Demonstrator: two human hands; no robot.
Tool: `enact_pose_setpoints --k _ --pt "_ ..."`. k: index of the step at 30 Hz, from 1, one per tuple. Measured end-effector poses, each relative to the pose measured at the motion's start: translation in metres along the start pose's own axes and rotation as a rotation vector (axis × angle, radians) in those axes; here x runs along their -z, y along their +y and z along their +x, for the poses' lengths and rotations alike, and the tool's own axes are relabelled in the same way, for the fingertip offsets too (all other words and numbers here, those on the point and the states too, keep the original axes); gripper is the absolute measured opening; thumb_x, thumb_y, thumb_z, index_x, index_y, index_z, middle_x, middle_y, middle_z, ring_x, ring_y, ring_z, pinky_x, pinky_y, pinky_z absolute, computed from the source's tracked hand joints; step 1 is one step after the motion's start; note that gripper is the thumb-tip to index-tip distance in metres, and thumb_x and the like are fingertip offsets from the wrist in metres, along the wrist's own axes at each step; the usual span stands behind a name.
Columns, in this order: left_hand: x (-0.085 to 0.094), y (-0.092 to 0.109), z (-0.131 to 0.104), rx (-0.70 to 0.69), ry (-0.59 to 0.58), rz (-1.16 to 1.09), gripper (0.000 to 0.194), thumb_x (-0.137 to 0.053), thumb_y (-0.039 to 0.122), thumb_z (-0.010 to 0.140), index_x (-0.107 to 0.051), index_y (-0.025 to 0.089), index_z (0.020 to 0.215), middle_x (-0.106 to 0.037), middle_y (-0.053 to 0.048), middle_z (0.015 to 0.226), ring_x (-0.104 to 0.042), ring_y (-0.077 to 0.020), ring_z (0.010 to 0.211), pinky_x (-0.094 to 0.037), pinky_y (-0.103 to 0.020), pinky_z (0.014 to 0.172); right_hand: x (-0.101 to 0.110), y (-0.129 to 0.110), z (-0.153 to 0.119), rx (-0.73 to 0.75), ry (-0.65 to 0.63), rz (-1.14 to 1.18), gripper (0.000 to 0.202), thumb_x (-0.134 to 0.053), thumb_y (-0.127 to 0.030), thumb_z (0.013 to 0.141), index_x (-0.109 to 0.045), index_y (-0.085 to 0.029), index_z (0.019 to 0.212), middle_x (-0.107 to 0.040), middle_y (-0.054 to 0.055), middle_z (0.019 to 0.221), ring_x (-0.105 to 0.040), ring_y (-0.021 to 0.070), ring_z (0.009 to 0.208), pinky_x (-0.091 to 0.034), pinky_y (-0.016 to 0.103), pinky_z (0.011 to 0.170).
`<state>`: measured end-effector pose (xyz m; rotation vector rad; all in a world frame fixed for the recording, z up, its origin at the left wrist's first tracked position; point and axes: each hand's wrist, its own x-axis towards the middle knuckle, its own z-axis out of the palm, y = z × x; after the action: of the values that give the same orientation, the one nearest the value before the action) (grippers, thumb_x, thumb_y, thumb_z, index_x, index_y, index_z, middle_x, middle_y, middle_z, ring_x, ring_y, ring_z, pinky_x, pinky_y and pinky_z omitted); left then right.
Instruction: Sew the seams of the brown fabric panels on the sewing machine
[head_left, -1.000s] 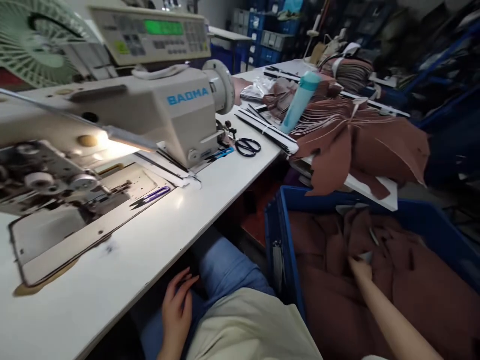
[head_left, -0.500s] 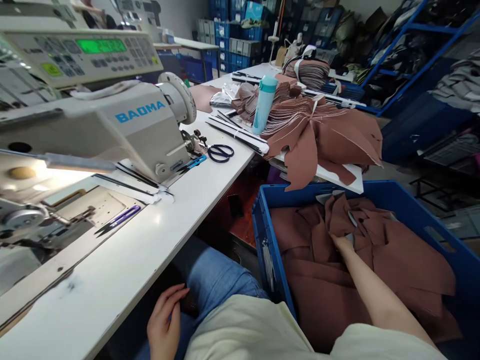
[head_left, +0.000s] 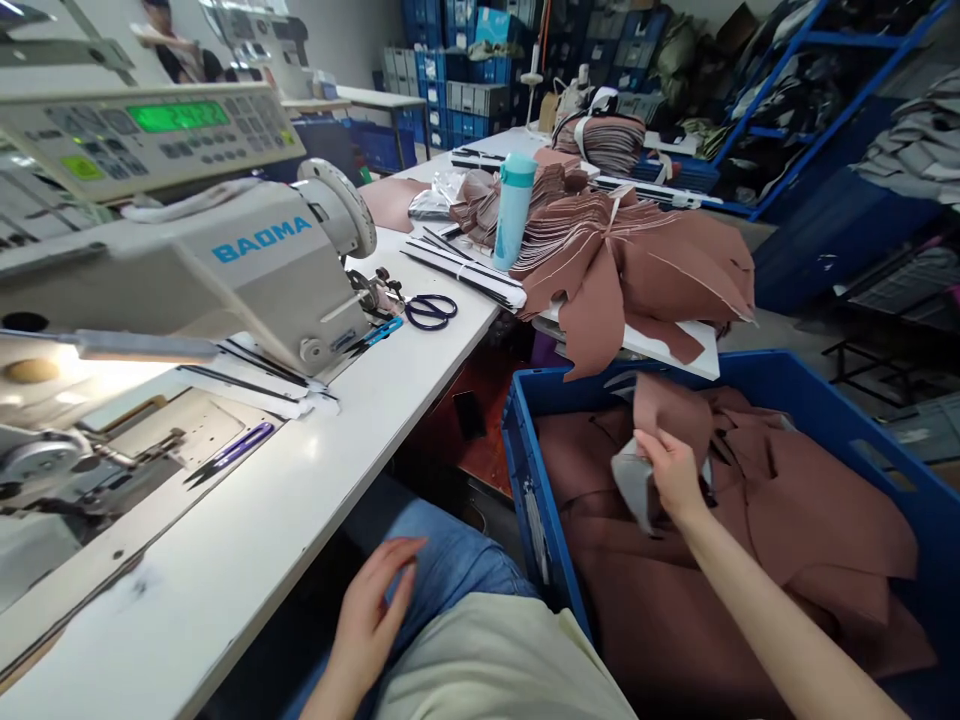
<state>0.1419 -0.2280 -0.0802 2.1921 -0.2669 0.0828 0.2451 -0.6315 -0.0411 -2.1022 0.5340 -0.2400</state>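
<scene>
My right hand (head_left: 671,472) pinches the edge of a brown fabric piece (head_left: 671,408) with a grey underside, raised above the other pieces. Beneath it, a blue crate (head_left: 551,490) on the right holds many brown pieces (head_left: 817,490). My left hand (head_left: 375,600) hovers over my jeans beside the table edge, fingers apart and holding nothing. Left of it stands a sewing machine (head_left: 247,260) marked BAOMA, with purple thread snips (head_left: 232,453) lying on its bed.
On the white table (head_left: 360,420) are dark-handled scissors (head_left: 430,312), blue snips (head_left: 379,335), black-and-white strips (head_left: 465,270), a turquoise bottle (head_left: 514,212) and tied brown bundles (head_left: 660,250). A person (head_left: 176,45) is in the back left.
My right hand has lifted a brown piece out of the pile in the crate. My left hand has moved up and to the right. The view has shifted slightly.
</scene>
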Motion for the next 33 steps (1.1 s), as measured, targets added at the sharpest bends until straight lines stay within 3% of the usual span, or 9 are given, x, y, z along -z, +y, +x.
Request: enact_pose_setpoints --k 5,8,11,14,21,25,29,31,33 --pt "0.004 0.057 0.027 -0.159 -0.177 0.055 0.066 -0.056 0.052 0.087 -0.040 0.024 0.144 -0.044 -0.013 0.145 -0.042 -0.0321 0.132 -0.038 -0.047 0.108 -0.079 -0.083 -0.104 0.210 -0.410 0.350 0.049 -0.048 -0.063 0.082 -0.036 -0.023 0.057 -0.037 -0.004 0.054 -0.036 0.0120 0.052 -0.035 0.025 0.049" --pt "0.014 0.083 0.028 -0.076 -0.168 0.006 0.090 -0.072 0.045 0.075 -0.026 0.021 0.149 -0.040 -0.015 0.147 -0.040 -0.0331 0.133 -0.036 -0.047 0.110 -0.111 -0.114 -0.150 0.291 -0.680 0.471 0.051 -0.046 -0.060 0.087 -0.038 -0.022 0.054 -0.036 -0.004 0.052 -0.034 0.0106 0.048 -0.034 0.024 0.044" --pt "0.035 0.094 0.013 0.163 -0.145 -0.116 0.085 -0.064 0.024 0.076 -0.023 0.021 0.150 -0.051 -0.013 0.138 -0.058 -0.0264 0.115 -0.049 -0.038 0.098 -0.123 -0.136 -0.165 0.453 -0.909 0.560 0.047 -0.041 -0.049 0.094 -0.039 -0.021 0.056 -0.043 -0.002 0.058 -0.041 0.0116 0.054 -0.041 0.024 0.051" --pt "0.071 0.100 -0.014 0.308 -0.074 -0.101 0.068 -0.053 0.018 0.077 -0.040 0.026 0.143 -0.059 -0.008 0.128 -0.059 -0.0256 0.111 -0.048 -0.038 0.097 -0.125 -0.157 -0.159 0.842 -1.161 0.523 0.035 -0.038 -0.030 0.098 -0.055 -0.020 0.070 -0.058 0.003 0.076 -0.055 0.0154 0.073 -0.049 0.029 0.070" --pt "0.175 0.143 -0.057 0.511 -0.133 -0.136 0.027 -0.058 0.030 0.080 -0.073 0.031 0.101 -0.071 -0.004 0.092 -0.067 -0.0248 0.089 -0.054 -0.029 0.079 -0.162 -0.208 -0.139 1.531 -1.036 0.559 0.045 -0.056 -0.013 0.086 -0.051 -0.029 0.128 -0.054 0.009 0.120 -0.049 0.0232 0.114 -0.041 0.040 0.097" --pt "0.219 0.153 -0.077 0.551 -0.264 -0.211 0.025 -0.059 0.037 0.080 -0.075 0.029 0.097 -0.072 -0.004 0.090 -0.068 -0.0223 0.084 -0.053 -0.025 0.076 -0.194 -0.240 -0.137 1.326 -1.757 0.364 0.062 -0.061 -0.044 0.088 -0.036 -0.029 0.143 -0.059 0.009 0.121 -0.055 0.0243 0.110 -0.044 0.039 0.094" --pt "0.258 0.136 -0.108 0.680 -0.102 -0.077 0.045 -0.058 0.052 0.075 -0.073 0.018 0.100 -0.071 -0.005 0.095 -0.066 -0.0218 0.090 -0.051 -0.027 0.082 -0.216 -0.258 -0.146 0.922 -2.483 -0.062 0.073 -0.056 -0.072 0.076 -0.058 -0.023 0.129 -0.059 -0.001 0.074 -0.056 0.0146 0.066 -0.046 0.025 0.062" --pt "0.279 0.118 -0.122 0.763 -0.048 0.006 0.056 -0.063 0.056 0.069 -0.069 0.016 0.109 -0.069 -0.005 0.107 -0.063 -0.0238 0.101 -0.049 -0.027 0.087 -0.225 -0.262 -0.157 0.784 -2.696 -0.133 0.072 -0.053 -0.078 0.073 -0.068 -0.020 0.114 -0.052 -0.002 0.068 -0.049 0.0122 0.058 -0.042 0.023 0.054" --pt "0.298 0.094 -0.133 0.882 0.016 0.082 0.061 -0.063 0.055 0.070 -0.064 0.017 0.118 -0.066 -0.005 0.117 -0.060 -0.0240 0.106 -0.048 -0.025 0.087 -0.234 -0.264 -0.172 0.780 -2.691 -0.079 0.055 -0.054 -0.069 0.080 -0.073 -0.020 0.094 -0.054 0.000 0.074 -0.050 0.0117 0.060 -0.043 0.023 0.054"
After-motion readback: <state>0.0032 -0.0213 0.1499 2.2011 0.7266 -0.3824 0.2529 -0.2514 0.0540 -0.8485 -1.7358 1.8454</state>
